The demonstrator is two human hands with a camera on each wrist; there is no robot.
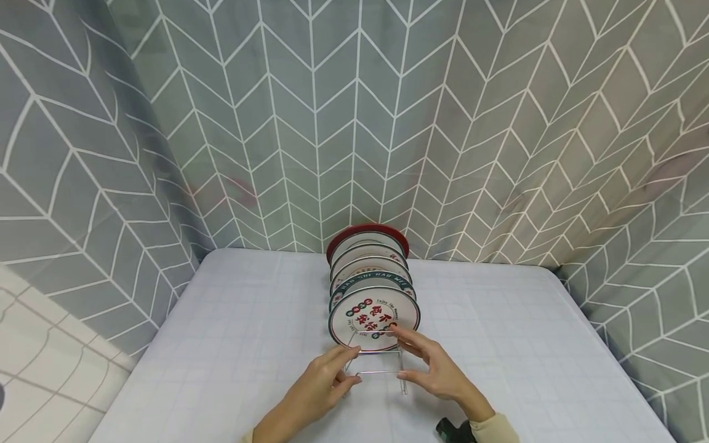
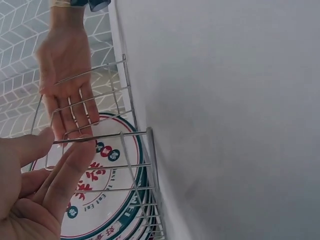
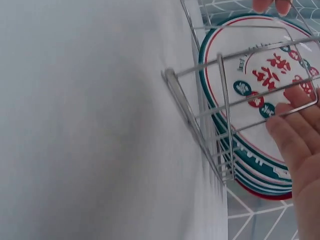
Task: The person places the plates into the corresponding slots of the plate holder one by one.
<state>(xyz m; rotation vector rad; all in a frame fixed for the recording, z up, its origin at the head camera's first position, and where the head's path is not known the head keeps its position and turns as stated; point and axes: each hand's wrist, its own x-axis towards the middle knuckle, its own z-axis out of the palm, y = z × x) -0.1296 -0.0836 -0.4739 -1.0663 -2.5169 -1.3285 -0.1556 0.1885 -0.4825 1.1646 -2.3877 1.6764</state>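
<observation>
A row of several round plates stands on edge in a silver wire dish rack [image 1: 380, 371]. The front plate [image 1: 372, 315] is white with red characters and a dark green rim; its lower edge sits behind the rack's wires. At the rack's near left end, my left hand [image 1: 324, 383] pinches a wire between thumb and bent fingers, as the left wrist view shows. My right hand [image 1: 434, 368] is at the opposite side, its fingers [image 3: 295, 132] fairly straight against the wires before the front plate. Its thumb is by the right front post.
The rearmost plate [image 1: 404, 237] has a red rim and stands near the table's back edge. A white cloth [image 1: 249, 307] covers the table. Grey herringbone curtains [image 1: 332, 123] hang behind and at the sides. A dark device [image 1: 455, 431] is at the right wrist.
</observation>
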